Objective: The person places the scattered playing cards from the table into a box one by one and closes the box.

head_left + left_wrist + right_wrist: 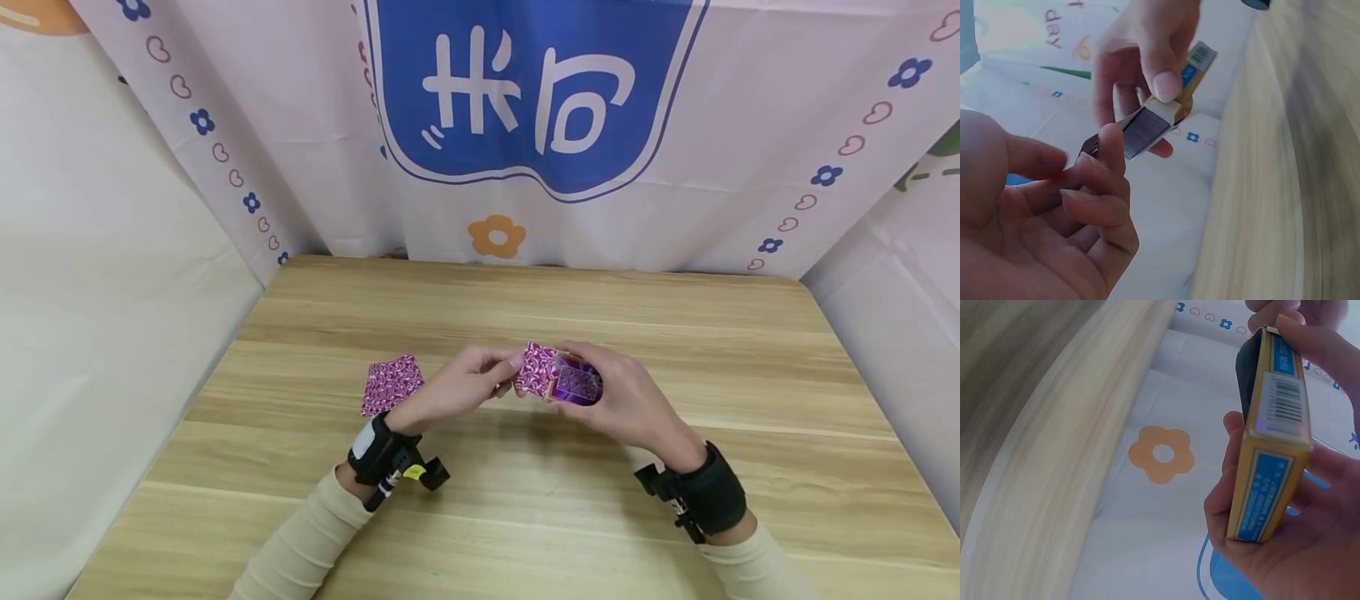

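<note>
Over the middle of the table, my right hand (633, 398) grips a purple and gold playing card box (579, 382) between thumb and fingers. In the right wrist view the card box (1277, 419) shows its gold edge, blue panels and a barcode. Playing cards (538, 368) with pink and white patterned backs stick out of the box's left end. Their outer edge is pinched by my left hand (465, 383). Seen from the left wrist, the cards (1146, 132) reach from the box's open end to my left fingertips. The part inside the box is hidden.
To the left, partly behind my left wrist, a pink patterned stack of cards (392, 383) lies on the wooden table (540, 533). A white cloth (435, 225) with a blue emblem hangs along the table's back edge. More cloth hangs at both sides.
</note>
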A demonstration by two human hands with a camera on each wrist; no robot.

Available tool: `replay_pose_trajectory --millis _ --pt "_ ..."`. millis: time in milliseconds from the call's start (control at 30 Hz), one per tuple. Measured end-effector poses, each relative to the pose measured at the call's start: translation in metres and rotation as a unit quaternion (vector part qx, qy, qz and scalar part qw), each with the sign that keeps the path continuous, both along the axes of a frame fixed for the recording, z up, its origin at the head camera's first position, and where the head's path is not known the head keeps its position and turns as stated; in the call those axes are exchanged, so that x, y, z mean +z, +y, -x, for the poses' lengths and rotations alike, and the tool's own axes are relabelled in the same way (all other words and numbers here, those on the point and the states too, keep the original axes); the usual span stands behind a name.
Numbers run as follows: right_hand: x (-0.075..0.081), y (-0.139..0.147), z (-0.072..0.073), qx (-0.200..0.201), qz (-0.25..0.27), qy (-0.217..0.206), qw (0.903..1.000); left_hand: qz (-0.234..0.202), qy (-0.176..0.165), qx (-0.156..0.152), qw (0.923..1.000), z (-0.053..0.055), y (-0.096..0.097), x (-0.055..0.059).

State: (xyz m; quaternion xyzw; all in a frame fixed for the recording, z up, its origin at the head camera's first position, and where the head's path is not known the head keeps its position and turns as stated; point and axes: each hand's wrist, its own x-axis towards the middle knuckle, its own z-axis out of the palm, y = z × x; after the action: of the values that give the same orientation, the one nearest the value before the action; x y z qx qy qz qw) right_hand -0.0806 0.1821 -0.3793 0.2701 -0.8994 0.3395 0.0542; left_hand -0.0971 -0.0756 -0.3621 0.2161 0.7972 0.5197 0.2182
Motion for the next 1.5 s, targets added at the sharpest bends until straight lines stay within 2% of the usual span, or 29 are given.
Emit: replay_pose_trajectory --millis 333,500,733,967,1100,1333,1433,1500 --pt "0.000 -0.002 -0.002 0.027 0.016 0.015 0.9994 -0.002 0.000 0.002 1.0000 0.003 0.000 -0.010" --pt "0.000 -0.002 -0.003 0.031 0.013 0.014 0.9993 -0.011 -0.002 0.013 0.9999 0.002 0.003 -0.014" --pt "0.000 -0.003 -0.004 0.042 0.012 0.010 0.9990 -0.018 -0.012 0.013 0.9997 0.002 0.005 -0.016" --pt "0.000 -0.003 -0.005 0.055 0.019 0.028 0.9979 -0.011 -0.017 0.010 0.9997 0.003 0.005 -0.016" --pt "0.000 -0.003 -0.006 0.063 0.025 0.042 0.9968 -0.011 -0.019 -0.004 0.9998 0.004 0.004 -0.017" --pt "0.001 -0.005 -0.007 0.078 0.027 0.052 0.9952 -0.008 -0.068 -0.042 0.9968 0.006 0.001 -0.016" --pt "0.002 -0.006 -0.007 0.079 0.028 0.047 0.9954 0.003 -0.058 -0.056 0.9967 0.007 -0.001 -0.016" --pt "0.002 -0.006 -0.007 0.076 0.029 0.041 0.9958 0.025 -0.030 -0.061 0.9974 0.009 -0.003 -0.014"
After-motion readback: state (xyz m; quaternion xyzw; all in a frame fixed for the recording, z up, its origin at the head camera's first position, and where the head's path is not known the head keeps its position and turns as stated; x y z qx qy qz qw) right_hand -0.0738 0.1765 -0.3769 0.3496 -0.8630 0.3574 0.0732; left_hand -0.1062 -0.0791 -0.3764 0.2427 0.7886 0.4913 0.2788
